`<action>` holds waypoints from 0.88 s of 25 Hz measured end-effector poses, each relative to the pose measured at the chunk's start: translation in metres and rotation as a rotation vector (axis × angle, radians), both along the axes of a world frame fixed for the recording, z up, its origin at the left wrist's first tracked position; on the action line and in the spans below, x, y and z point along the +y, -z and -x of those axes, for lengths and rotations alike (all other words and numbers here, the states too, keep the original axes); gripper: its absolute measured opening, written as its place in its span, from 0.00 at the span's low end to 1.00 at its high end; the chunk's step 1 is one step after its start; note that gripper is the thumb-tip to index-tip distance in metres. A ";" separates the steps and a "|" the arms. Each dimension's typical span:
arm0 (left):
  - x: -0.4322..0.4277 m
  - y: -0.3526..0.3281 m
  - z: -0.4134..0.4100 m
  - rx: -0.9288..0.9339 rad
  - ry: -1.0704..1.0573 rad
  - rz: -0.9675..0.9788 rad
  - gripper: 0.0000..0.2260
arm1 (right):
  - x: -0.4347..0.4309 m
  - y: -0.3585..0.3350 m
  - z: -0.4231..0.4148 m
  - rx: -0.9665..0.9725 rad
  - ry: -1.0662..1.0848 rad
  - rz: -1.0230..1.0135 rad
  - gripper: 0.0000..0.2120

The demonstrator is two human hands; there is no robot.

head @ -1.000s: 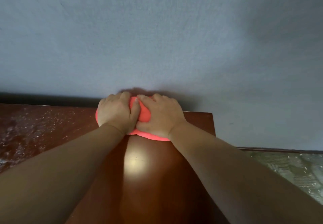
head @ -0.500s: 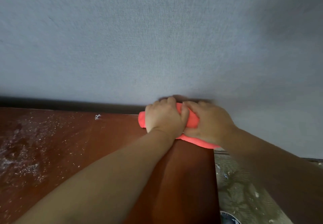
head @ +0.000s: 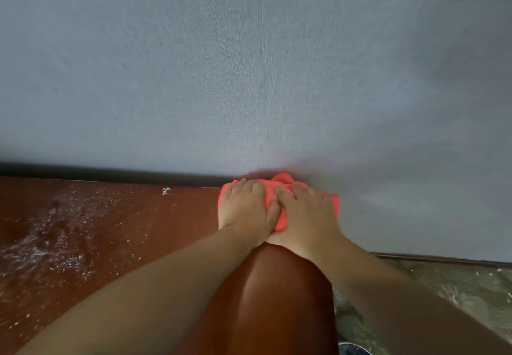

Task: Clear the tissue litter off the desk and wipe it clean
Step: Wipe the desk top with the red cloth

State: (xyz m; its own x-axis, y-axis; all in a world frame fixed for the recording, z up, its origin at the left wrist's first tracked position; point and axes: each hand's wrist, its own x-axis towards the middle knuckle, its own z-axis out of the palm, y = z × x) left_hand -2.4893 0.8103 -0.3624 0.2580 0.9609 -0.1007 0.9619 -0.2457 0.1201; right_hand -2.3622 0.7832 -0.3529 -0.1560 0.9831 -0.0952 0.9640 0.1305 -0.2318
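A bunched coral-red cloth (head: 280, 181) lies at the far right corner of the dark red-brown desk (head: 155, 230), against the wall. My left hand (head: 243, 210) and my right hand (head: 307, 216) sit side by side on top of it, fingers curved over the bunch and gripping it. Most of the cloth is hidden under them. White tissue crumbs and dust (head: 55, 232) are scattered over the desk's left part, and one small white scrap (head: 166, 190) lies near the back edge. The desk surface under my forearms shines and shows no crumbs.
A grey wall (head: 249, 77) rises directly behind the desk. The desk's right edge drops to a patterned floor (head: 457, 285) speckled with white bits. A dark round object (head: 352, 350) peeks in at the bottom edge.
Both hands slid the cloth rightward along the back edge to the desk's far right corner. The cloth now bunches up against the wall and sticks out past the right edge.
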 end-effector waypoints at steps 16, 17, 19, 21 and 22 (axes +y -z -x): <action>0.019 0.012 0.103 -0.125 -0.244 -0.104 0.37 | 0.034 0.001 0.097 0.049 -0.086 -0.018 0.34; 0.011 0.011 0.104 -0.121 -0.257 -0.067 0.39 | 0.025 0.002 0.100 0.062 -0.089 -0.023 0.33; -0.016 0.007 0.110 -0.090 -0.284 0.013 0.44 | 0.003 0.006 0.105 0.047 -0.118 -0.097 0.34; -0.050 0.004 0.113 -0.068 -0.301 0.070 0.46 | -0.025 0.010 0.110 0.059 -0.101 -0.130 0.36; -0.067 0.003 0.114 -0.053 -0.306 0.096 0.46 | -0.040 0.011 0.112 0.079 -0.104 -0.139 0.36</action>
State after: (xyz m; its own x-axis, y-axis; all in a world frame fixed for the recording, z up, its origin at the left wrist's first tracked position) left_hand -2.6036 0.7435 -0.3649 -0.0337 0.9814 -0.1890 0.9812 0.0685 0.1806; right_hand -2.4743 0.7428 -0.3639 -0.2587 0.9642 0.0573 0.9233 0.2643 -0.2787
